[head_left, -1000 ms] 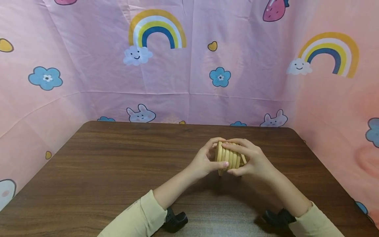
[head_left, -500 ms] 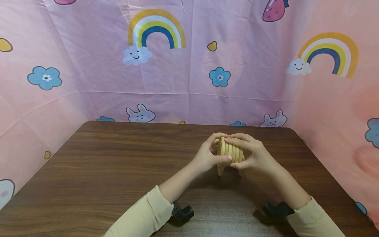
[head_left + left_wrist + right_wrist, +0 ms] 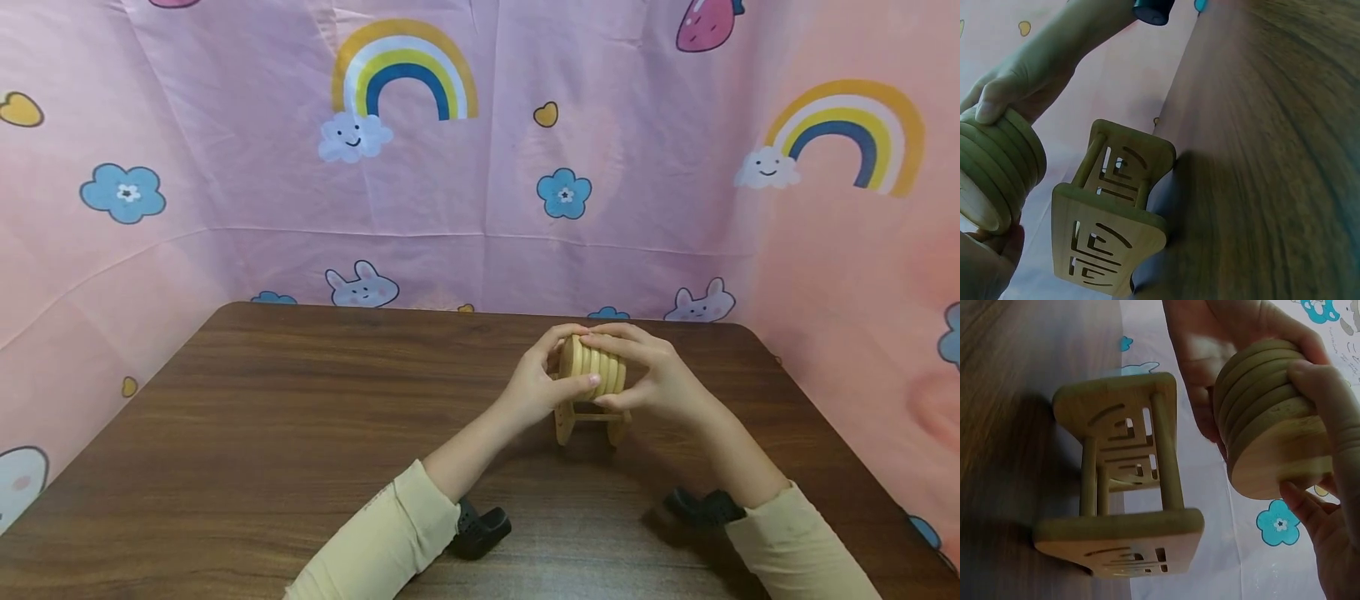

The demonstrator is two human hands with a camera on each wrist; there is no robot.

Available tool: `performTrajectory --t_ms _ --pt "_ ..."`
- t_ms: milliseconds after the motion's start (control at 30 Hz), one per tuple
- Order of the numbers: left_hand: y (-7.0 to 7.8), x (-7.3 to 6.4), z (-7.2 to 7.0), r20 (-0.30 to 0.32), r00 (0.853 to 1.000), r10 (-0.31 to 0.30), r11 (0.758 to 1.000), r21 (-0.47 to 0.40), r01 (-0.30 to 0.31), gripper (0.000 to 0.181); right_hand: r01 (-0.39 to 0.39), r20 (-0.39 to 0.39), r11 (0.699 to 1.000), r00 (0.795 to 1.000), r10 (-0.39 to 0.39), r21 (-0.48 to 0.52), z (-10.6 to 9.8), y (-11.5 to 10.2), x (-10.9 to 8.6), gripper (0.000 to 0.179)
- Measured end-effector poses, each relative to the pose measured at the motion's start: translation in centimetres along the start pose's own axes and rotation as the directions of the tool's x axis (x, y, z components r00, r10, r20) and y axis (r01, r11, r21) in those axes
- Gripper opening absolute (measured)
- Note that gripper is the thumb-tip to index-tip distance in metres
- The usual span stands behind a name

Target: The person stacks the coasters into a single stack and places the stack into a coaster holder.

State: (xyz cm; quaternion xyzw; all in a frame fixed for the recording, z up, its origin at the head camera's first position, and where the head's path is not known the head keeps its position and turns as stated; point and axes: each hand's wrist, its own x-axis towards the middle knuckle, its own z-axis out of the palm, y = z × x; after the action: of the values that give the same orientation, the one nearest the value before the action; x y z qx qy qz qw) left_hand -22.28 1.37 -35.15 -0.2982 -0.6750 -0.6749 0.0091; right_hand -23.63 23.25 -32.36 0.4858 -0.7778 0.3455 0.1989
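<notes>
Both hands grip one stack of round, pale wooden coasters [image 3: 604, 367], lying on its side with the discs' edges facing up. My left hand [image 3: 536, 387] holds the left end, thumb across the near edges. From the right, my right hand [image 3: 660, 375] curls over the top with its thumb underneath. Below stands a wooden coaster holder [image 3: 592, 417] on the table, with two cut-out end panels joined by round bars. In the left wrist view a gap separates the coasters [image 3: 1004, 165] from the holder [image 3: 1107, 234]. The right wrist view shows no coasters inside the holder [image 3: 1119, 526].
The brown wood-grain table [image 3: 300, 433] spreads out around the hands. A pink and purple printed cloth [image 3: 420, 192] hangs behind it and along both sides. Dark wrist-camera mounts [image 3: 480, 529] sit below each cuff, close to the tabletop.
Both hands have lifted the coasters up and slightly right, out of the holder. The holder stays on the table, and its front bar now shows beneath the stack.
</notes>
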Motion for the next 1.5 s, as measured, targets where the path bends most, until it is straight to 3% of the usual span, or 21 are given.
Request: performTrajectory --t_ms 433,900,1500 --pt "-0.6 1.0 0.2 -0.002 1.0 -0.019 0.999 -0.027 0.019 0.052 -0.031 0.021 0.999 0.999 0.03 0.027 -0.2 0.8 -0.5 0.078" --pt "-1.1 1.6 0.8 -0.098 0.993 -0.064 0.994 0.088 0.073 0.058 -0.046 0.068 0.994 0.997 0.039 0.1 -0.5 2.3 -0.8 0.078" --pt "-2.2 1.6 1.4 -0.133 0.988 -0.073 0.979 0.179 0.096 0.057 -0.12 0.11 0.98 0.989 0.104 0.158 -0.5 3.6 -1.9 0.077"
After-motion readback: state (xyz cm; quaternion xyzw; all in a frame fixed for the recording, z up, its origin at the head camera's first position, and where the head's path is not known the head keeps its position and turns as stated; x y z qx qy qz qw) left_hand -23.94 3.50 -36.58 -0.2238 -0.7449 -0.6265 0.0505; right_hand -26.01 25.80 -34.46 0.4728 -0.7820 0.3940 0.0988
